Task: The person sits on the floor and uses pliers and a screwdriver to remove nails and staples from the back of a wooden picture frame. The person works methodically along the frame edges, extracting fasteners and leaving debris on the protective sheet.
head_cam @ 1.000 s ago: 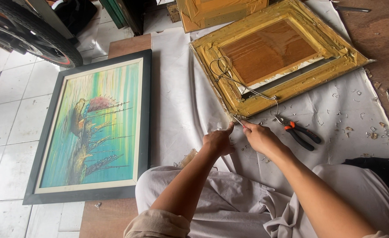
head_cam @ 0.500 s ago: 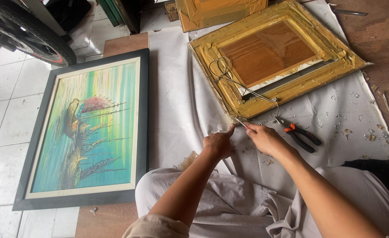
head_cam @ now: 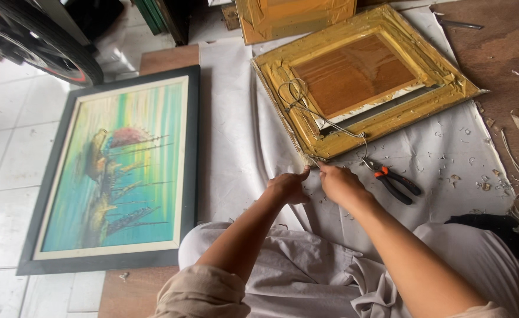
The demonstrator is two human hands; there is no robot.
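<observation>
White cloth (head_cam: 236, 147) spread over brown wood floor (head_cam: 501, 70), pale tiles (head_cam: 0, 135) off to the left side. Both hands meeting at near corner of gold frame (head_cam: 436, 88), just ahead of the knees. Left hand (head_cam: 288, 187) curled narrow, thumb and forefinger pinched at the frame's corner edge; right hand (head_cam: 339, 182) likewise closed tight, fingertips nearly touching the left's. Something thin gripped betw. them, prob. wire end — too small to tell for sure. Thin wire (head_cam: 306, 106) looped on frame's left rail, running back down along the lower rail toward the hands. Frame lying back-side up, brown board in middle, tilted w/ one corner pointing at the hands. Pliers (head_cam: 393, 181) w/ red-and-black grips lying on cloth just right of right hand, not touched. Framed painting (head_cam: 115, 176), dark border, green-blue w/ boat shapes, flat on floor well left of left hand. Second gold panel (head_cam: 295, 17) beyond the frame, far from hands. Small scraps and flakes (head_cam: 477, 176) scattered on cloth to the right. Tyre (head_cam: 42, 47) at far upper left.
</observation>
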